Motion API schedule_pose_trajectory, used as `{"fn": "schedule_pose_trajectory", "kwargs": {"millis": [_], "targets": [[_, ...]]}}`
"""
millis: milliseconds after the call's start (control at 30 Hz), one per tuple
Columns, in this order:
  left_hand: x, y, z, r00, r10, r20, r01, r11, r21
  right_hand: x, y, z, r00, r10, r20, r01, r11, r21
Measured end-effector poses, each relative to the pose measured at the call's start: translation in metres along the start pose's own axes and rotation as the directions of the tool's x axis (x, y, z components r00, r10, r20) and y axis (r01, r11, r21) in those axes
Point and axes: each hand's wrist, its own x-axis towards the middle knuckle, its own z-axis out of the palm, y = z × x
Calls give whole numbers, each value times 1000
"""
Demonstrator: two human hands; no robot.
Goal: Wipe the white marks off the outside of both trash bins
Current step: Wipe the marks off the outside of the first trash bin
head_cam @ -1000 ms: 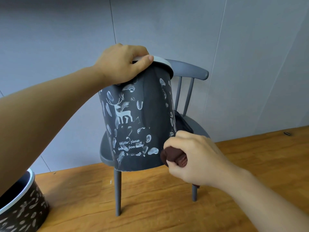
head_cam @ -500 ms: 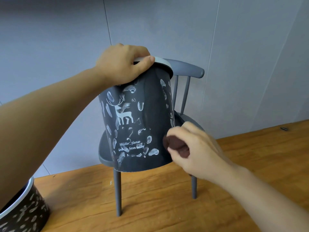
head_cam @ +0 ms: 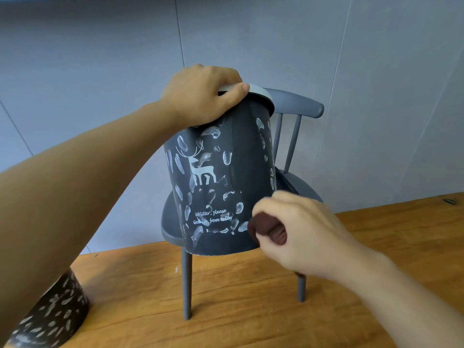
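At the lower left corner of the wooden floor (head_cam: pixel 226 297) stands a second trash bin (head_cam: pixel 54 315), dark and covered in white smears, partly cut off by the picture's edge and by the left forearm that crosses above it. That forearm reaches up to the left hand (head_cam: pixel 200 96), whose fingers (head_cam: pixel 237 90) are curled over the pale rim (head_cam: pixel 261 92) of the dark trash bin (head_cam: pixel 241 151), the thumb lying along the rim's outer edge. This bin sits tilted on the seat of a grey spindle-back chair (head_cam: pixel 296 104), its top leaning toward the chair's back. On its wall are a white deer print (head_cam: pixel 200 169), two lines of white lettering (head_cam: pixel 212 217) and many white marks (head_cam: pixel 226 156), thick on the left and lower part; a strip of the wall to the right of the deer looks bare of them. Low on the bin's right side, the right hand (head_cam: pixel 303 234) is clenched around a bunched brown cloth (head_cam: pixel 267 228), whose rounded end touches the wall just beside a white smear near the base. Behind the chair rises a grey panelled wall (head_cam: pixel 351 59). Near the floor's far right edge lies a small dark object (head_cam: pixel 449 201), too small to tell.
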Motion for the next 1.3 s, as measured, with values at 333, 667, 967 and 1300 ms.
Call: {"fn": "schedule_pose_trajectory", "kwargs": {"millis": [333, 667, 967, 1300], "targets": [[0, -1, 0, 1000, -1, 4, 1, 1000, -8, -1, -5, 3, 999, -42, 31, 44, 998, -41], [1, 3, 0, 1000, 11, 9, -10, 1000, -6, -3, -3, 2, 992, -87, 89, 93, 994, -63], [4, 3, 1, 1000, 15, 21, -16, 1000, 13, 14, 1, -1, 991, -72, -113, 70, 997, -27], [4, 5, 3, 1000, 31, 4, -31, 999, 7, 18, -4, 3, 968, -30, -250, 27, 1000, -14]]}}
